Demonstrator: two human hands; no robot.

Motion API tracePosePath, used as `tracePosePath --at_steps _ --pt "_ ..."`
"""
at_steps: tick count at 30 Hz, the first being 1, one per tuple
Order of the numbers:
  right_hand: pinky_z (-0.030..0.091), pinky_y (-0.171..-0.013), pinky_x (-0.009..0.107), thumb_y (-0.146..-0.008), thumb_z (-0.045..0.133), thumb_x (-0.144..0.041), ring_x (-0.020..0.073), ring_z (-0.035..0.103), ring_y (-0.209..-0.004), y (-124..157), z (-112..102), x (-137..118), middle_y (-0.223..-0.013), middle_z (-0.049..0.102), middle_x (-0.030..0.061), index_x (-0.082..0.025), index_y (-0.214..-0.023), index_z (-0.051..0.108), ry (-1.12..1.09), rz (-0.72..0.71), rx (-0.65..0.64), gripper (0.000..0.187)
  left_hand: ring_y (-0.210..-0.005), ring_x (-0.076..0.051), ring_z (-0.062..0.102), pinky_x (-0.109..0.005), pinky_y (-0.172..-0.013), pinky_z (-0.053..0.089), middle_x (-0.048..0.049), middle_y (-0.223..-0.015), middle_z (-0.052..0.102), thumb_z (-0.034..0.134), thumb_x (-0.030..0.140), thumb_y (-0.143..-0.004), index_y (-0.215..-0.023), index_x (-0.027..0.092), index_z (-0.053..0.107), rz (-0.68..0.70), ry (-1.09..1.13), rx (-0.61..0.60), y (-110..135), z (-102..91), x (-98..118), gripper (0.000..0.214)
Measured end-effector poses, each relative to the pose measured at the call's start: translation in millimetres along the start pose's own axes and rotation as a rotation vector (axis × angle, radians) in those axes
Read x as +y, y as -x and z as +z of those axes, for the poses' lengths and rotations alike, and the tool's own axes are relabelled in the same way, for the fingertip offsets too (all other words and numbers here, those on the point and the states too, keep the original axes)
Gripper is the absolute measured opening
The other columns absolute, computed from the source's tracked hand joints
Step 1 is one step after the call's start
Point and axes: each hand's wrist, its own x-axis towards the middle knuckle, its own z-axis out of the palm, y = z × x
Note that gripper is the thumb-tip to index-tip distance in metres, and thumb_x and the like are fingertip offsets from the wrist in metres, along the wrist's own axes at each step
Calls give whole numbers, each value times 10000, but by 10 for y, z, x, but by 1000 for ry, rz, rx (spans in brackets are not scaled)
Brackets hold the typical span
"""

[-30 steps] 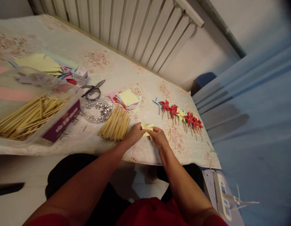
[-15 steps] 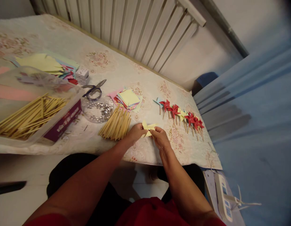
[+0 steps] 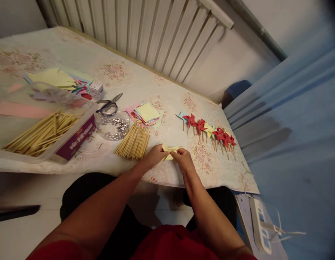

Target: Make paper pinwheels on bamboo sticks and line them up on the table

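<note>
Both hands meet over the table's near edge on a small folded yellow paper piece [image 3: 169,150]. My left hand [image 3: 154,156] pinches its left side. My right hand [image 3: 184,160] pinches its right side, fingers closed. Just left of my left hand lies a loose bundle of wooden sticks [image 3: 133,141]. Behind the hands sits a stack of coloured paper squares [image 3: 146,113]. To the right, a row of finished red and yellow paper pinwheels [image 3: 210,132] on sticks lies on the cloth.
A clear tub of sticks [image 3: 45,130] stands at left, with a round dish of shiny pins [image 3: 113,125], scissors [image 3: 109,104], a small white box [image 3: 96,86] and more coloured paper [image 3: 56,77] behind. A radiator [image 3: 145,32] backs the table; a power strip [image 3: 258,224] lies at lower right.
The hands stay together on the yellow paper, working its folds slightly. The view has shifted a little, so everything sits slightly lower and rightward in the picture.
</note>
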Motion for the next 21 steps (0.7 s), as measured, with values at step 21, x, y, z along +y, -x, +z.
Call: tracePosePath --at_steps 21 --pt "479 -462 310 -436 806 -310 163 544 -493 276 -1370 294 -529 575 0 -200 -542 533 -316 -95 243 312 -647 -160 545 -307 -624 463 -34 -673 596 662 412 -726 -681 229 521 216 -91 -65 1677 1150 1539 236"
